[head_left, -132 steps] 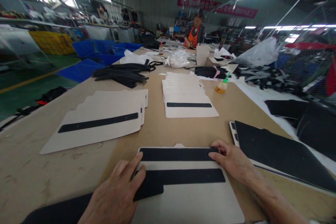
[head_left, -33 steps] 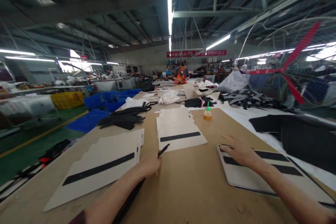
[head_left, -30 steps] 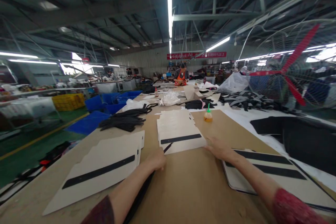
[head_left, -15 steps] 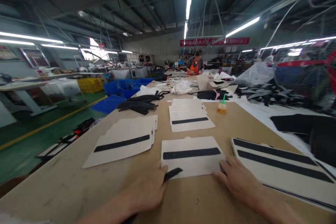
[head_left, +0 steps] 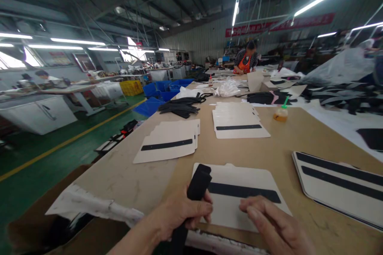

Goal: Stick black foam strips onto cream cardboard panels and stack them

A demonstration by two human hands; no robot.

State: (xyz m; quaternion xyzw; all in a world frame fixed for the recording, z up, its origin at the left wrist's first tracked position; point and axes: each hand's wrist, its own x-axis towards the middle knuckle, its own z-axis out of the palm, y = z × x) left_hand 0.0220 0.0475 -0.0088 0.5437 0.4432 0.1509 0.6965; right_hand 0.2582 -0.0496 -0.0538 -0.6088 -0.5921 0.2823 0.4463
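Observation:
My left hand (head_left: pixel 182 215) grips a long black foam strip (head_left: pixel 197 185) that stands upright from my fist, its lower end running down out of the picture. The hand sits at the near left corner of a cream card panel (head_left: pixel 230 215). That panel carries one black strip (head_left: pixel 243 192) laid across it. My right hand (head_left: pixel 269 219) rests on the panel's lower right part, holding nothing. To the right lies a second cream panel (head_left: pixel 338 185) with two black strips.
Two stacks of cream panels with black strips (head_left: pixel 239 121) (head_left: pixel 169 141) lie further along the brown-papered table. Beyond them are a glue bottle (head_left: pixel 280 113) and a pile of black strips (head_left: pixel 181 107). A co-worker in an orange apron (head_left: pixel 247 57) sits at the far end.
My left hand has raised the black strip from the table to upright. The panel now lies closer to me, and the view has swung to the right.

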